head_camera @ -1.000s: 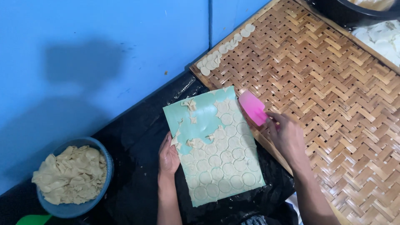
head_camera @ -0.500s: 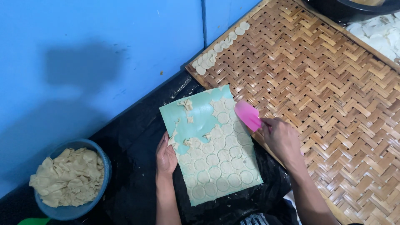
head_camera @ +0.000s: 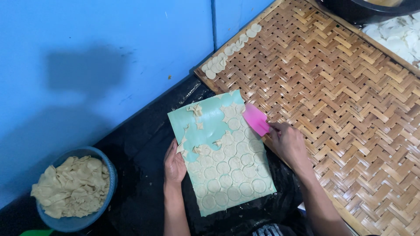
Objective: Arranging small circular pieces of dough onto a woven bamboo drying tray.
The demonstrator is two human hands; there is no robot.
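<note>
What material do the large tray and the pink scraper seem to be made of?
The tray looks like woven bamboo or rattan: tan strips in a herringbone weave with a wooden rim. The pink scraper in the right hand seems smooth matte plastic or silicone.

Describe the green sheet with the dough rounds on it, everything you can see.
The green sheet is a thin, flat, pale teal rectangle lying askew on black plastic, one edge against the woven bamboo tray. Rows of pale cut dough rounds cover most of it; the upper left part is bare, with a few torn scraps. The left hand presses its left edge, and a pink scraper in the right hand lies over its right edge.
</note>
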